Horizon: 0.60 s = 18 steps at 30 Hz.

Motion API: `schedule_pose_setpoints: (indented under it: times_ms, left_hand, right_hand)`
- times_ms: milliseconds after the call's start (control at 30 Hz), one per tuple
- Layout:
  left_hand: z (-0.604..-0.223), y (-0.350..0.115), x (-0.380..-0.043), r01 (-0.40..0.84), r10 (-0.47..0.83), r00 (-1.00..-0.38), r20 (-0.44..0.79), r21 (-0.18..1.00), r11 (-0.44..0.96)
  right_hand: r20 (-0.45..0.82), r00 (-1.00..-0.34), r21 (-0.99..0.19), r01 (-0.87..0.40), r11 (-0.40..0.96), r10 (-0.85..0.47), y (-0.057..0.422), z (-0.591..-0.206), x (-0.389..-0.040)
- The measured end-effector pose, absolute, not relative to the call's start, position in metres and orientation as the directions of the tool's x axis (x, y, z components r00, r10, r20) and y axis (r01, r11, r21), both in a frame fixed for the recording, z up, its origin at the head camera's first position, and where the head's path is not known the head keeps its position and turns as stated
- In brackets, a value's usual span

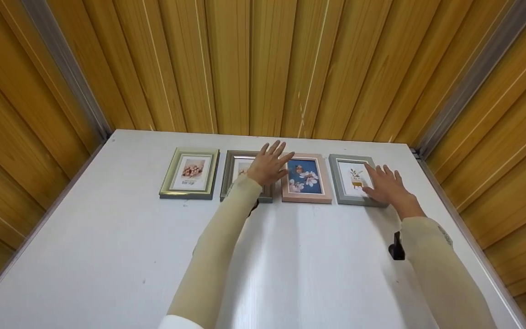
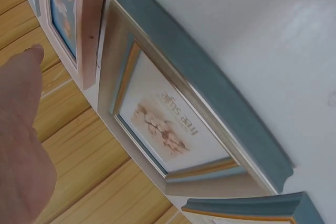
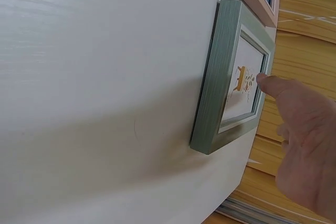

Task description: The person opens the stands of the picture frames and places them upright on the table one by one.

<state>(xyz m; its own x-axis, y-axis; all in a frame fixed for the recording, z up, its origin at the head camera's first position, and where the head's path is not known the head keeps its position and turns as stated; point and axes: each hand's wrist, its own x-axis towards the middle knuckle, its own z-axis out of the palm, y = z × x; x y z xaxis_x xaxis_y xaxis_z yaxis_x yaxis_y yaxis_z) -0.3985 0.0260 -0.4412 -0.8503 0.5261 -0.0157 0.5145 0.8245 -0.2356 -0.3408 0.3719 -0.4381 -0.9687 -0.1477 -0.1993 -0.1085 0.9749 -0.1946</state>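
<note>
Four picture frames line up along the far side of a white surface. My left hand (image 1: 270, 167), its fingers spread, is above the gap between the bronze-grey frame (image 2: 231, 114) with a blossom print and the pink frame (image 1: 306, 199) with white flowers on blue. It overlaps part of both in the head view. Over the right side of the grey-green frame (image 3: 220, 77), with its potted-plant picture, my right hand (image 1: 385, 185) reaches with fingers extended. Neither hand grips anything. At the left end lies a pale gold-green frame (image 1: 167, 183) with a berry-like print.
The white surface (image 1: 107, 256) stretches toward me below the frames. Yellow wood-grain panels (image 1: 267, 68) rise beyond it and along both sides, with grey metal strips (image 1: 468, 77) at the corners. Dark wrist gear (image 1: 397, 249) shows beside my right sleeve.
</note>
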Motion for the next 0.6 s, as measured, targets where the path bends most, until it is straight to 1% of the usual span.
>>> schedule_pose_setpoints:
  times_ms: [133,333,500,600]
  left_hand:
    - [-0.444,0.042,-0.395,0.559,0.563,-0.826,0.029,-0.091,0.824]
    - [-0.449,0.065,-0.388,0.603,0.599,-0.798,0.071,0.122,0.788]
    - [-0.454,0.088,-0.381,0.597,0.599,-0.796,0.085,0.275,0.754]
    - [-0.456,0.105,-0.376,0.568,0.591,-0.803,0.078,0.401,0.719]
  right_hand:
    - [-0.219,-0.968,-0.203,-0.076,0.976,-0.121,0.377,-0.441,-0.340]
    - [-0.241,-0.968,-0.226,-0.021,0.974,-0.077,0.384,-0.446,-0.339]
    - [-0.245,-0.969,-0.281,0.028,0.959,-0.044,0.388,-0.451,-0.339]
    - [-0.226,-0.974,-0.283,0.031,0.958,-0.035,0.389,-0.455,-0.338]
